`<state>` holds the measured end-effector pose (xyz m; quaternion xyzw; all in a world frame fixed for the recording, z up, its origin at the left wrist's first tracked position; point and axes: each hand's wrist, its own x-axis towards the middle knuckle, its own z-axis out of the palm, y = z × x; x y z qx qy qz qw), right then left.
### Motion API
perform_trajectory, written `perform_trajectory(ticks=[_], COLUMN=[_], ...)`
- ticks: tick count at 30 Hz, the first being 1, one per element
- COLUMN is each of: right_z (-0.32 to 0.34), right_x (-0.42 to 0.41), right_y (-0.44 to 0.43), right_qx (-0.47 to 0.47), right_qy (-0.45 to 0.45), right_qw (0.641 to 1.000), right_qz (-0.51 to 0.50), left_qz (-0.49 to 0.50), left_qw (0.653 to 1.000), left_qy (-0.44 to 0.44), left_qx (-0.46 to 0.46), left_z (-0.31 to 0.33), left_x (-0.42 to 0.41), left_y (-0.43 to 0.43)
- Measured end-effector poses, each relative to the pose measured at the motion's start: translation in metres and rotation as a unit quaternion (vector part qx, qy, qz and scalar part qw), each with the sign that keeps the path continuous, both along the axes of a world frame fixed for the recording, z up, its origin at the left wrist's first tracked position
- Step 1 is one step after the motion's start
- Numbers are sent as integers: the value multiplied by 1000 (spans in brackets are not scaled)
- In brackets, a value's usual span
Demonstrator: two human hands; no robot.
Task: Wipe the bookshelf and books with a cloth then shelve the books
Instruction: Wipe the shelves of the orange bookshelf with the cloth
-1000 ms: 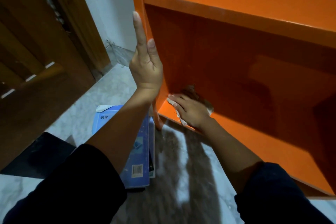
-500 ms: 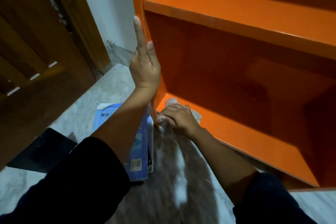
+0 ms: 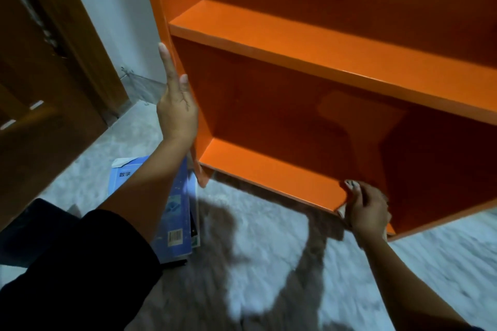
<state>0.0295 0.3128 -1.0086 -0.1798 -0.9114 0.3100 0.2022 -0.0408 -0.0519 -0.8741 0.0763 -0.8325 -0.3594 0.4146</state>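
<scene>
Now R hand [image 3: 369, 212] grips cloth [image 3: 341, 213] at bookshelf [image 3: 269, 179] edge, L hand [image 3: 176, 113] flat.

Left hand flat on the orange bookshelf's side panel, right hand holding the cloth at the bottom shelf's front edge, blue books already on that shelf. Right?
No. The head view shows the blue books on the floor beside the bookshelf, not on the bottom shelf. The left hand on the side panel and the right hand with the cloth are as you say.
</scene>
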Motion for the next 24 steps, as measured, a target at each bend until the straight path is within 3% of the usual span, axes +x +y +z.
perform_trajectory(ticks=[3, 6, 24], right_z=[-10, -11, -7], right_x=[6, 0, -65], right_y=[-9, -33, -157], right_qx=[40, 19, -24], right_qy=[-33, -21, -56], right_qw=[996, 997, 984], right_qz=[-66, -71, 167], left_qz=[-3, 3, 11], left_qw=[1000, 1000, 1000], left_qy=[-4, -1, 10], left_qx=[-2, -9, -18], left_z=[2, 1, -4], left_x=[1, 0, -6], left_y=[1, 2, -2])
